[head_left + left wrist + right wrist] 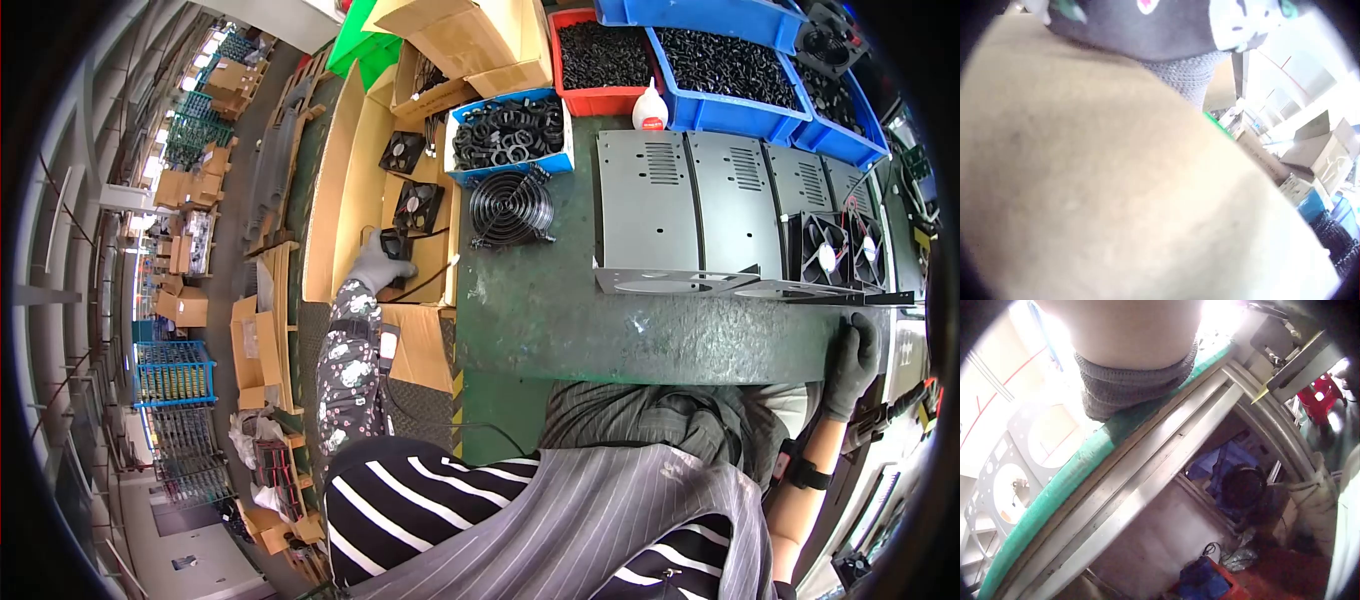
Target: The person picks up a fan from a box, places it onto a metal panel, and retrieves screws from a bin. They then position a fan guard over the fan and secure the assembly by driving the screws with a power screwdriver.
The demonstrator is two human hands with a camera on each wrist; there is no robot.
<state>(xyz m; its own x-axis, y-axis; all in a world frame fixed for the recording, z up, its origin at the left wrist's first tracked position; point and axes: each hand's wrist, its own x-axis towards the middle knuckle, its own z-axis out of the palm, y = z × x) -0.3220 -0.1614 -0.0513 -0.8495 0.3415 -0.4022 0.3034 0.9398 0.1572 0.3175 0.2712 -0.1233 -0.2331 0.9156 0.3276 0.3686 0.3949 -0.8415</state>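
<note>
In the head view my gloved left hand (378, 264) reaches into a long cardboard box (340, 190) and grips a black cooling fan (396, 244), thumb spread to the right. Two more black fans, a nearer one (418, 206) and a farther one (403, 152), lie beyond it in the box. The box wall fills most of the left wrist view and hides the fingers there. My gloved right hand (852, 366) rests at the table's front right edge, its fingers loose, near grey metal housings (648, 200). Two fans (824, 250) with wires stand on the housings' right part.
A round black fan guard stack (511, 208) sits on the green table (560, 330) beside the box. Behind it are a blue-and-white box (565, 162) of black rings, a red bin (603, 100) and blue bins (690, 112) of small black parts. A white bottle (650, 108) stands by the housings.
</note>
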